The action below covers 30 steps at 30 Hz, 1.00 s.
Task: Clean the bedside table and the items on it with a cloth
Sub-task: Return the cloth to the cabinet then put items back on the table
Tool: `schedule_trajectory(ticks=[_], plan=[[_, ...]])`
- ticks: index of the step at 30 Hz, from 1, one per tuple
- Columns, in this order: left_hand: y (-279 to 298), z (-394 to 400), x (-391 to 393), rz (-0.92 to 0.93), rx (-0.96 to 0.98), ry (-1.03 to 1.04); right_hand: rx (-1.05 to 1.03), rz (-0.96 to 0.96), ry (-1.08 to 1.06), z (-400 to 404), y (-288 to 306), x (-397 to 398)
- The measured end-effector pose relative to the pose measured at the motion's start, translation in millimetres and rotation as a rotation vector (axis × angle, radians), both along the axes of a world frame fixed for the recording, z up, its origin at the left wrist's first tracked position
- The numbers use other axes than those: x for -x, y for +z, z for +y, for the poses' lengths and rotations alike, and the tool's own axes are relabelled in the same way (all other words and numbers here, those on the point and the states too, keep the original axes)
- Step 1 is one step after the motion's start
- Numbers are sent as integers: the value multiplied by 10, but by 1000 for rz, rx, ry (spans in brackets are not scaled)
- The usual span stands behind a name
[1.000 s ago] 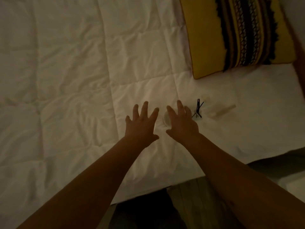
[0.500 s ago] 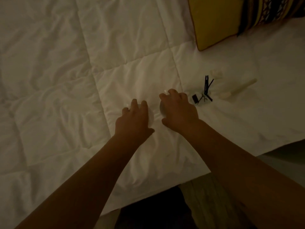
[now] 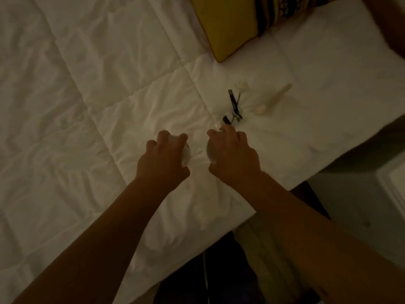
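The light is dim. My left hand (image 3: 163, 160) is curled over a small white round object (image 3: 186, 152) that lies on the white duvet (image 3: 87, 106). My right hand (image 3: 235, 155) grips a second small white round object (image 3: 210, 151) just beside it. What these two objects are I cannot tell. Beyond my right fingers lies a pair of black-framed glasses (image 3: 234, 106). A cream tube (image 3: 274, 99) and a small pale item (image 3: 242, 85) lie further right on the duvet.
A yellow cushion with a dark striped pattern (image 3: 228, 25) lies at the top right of the bed. The corner of a pale piece of furniture (image 3: 392, 183) shows at the right edge, below the bed's edge. Dark floor and my legs are at the bottom.
Both hands were spread open above the duvet a second ago; they have since dropped and closed, each on a small white object. The view has shifted towards the bed.
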<state>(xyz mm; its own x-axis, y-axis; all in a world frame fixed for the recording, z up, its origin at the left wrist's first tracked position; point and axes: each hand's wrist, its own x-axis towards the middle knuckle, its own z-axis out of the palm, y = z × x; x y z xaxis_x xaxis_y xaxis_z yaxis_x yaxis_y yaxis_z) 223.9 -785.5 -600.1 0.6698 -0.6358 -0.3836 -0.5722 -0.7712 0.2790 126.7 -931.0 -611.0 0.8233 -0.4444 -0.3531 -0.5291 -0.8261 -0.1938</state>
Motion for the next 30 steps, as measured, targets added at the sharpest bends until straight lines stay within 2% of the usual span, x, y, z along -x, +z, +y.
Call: schedule_trajectory(ticks=[11, 16, 19, 22, 30], plan=[[263, -993, 804, 29, 69, -375, 3, -36, -355, -428, 286, 1319], [248, -1711, 1413, 57, 128, -559, 21, -45, -578, -946, 324, 2130], [236, -2171, 1817, 90, 150, -651, 65, -45, -651, -1273, 340, 2634], [243, -2625, 2180, 140, 171, -708, 25, -103, -751, -1576, 404, 3087], [269, -3945, 3303, 148, 195, -917, 25, -159, -966, -2515, 415, 4275]])
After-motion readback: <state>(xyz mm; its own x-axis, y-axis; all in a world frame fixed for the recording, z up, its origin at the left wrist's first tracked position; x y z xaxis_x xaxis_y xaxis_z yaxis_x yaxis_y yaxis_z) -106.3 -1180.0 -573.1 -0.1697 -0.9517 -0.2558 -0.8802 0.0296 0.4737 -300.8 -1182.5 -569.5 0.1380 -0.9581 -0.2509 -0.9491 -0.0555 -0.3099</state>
